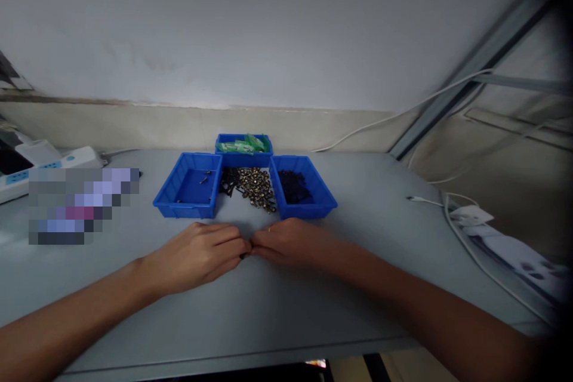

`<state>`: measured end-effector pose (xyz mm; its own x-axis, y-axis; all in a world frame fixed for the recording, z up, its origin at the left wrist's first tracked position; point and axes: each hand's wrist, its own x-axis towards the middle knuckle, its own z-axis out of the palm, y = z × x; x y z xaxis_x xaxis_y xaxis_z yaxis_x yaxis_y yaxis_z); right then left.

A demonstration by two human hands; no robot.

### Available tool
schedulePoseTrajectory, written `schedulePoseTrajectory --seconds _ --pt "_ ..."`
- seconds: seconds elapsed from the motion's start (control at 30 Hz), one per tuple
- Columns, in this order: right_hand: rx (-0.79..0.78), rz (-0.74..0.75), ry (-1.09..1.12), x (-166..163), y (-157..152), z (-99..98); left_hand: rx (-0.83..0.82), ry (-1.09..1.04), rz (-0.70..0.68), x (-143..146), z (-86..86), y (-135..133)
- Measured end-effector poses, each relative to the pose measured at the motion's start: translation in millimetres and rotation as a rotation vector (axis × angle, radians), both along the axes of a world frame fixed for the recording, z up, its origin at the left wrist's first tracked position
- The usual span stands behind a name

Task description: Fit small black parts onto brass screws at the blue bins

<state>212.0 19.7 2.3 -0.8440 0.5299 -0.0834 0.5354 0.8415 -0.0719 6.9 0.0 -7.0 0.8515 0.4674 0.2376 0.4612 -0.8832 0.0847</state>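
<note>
My left hand (208, 250) and my right hand (290, 242) meet at their fingertips above the grey table. Both are closed in a pinch. A small black piece (243, 255) peeks out under the left fingertips; its kind is too small to tell. Whatever sits between the right fingers is hidden. Just beyond the hands lies a loose pile of small brass-coloured metal parts (256, 186), with slim black parts (230, 180) at its left side. A blue bin (185, 210) on the left has a few small metal pieces; another blue bin (308, 210) on the right contains many small black parts.
A third blue bin (246, 159) with green plastic packets (245, 144) stands behind the pile near the wall. On the left are a white power strip (80, 159) and a blurred-out item (83, 206). White cables (470, 245) run along the right, by a metal frame (447, 95).
</note>
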Motion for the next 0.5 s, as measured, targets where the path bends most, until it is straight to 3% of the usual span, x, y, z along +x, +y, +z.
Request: schedulePoseTrajectory --seconds 0.23,0.5 --pt "-0.101 -0.01 0.111 2.0 0.1 1.7 -0.077 -0.01 0.036 1.6 4.2 -2.0" --pt "-0.033 0.032 0.146 4.5 0.0 -2.0 -0.057 0.007 0.085 2.6 2.4 0.6"
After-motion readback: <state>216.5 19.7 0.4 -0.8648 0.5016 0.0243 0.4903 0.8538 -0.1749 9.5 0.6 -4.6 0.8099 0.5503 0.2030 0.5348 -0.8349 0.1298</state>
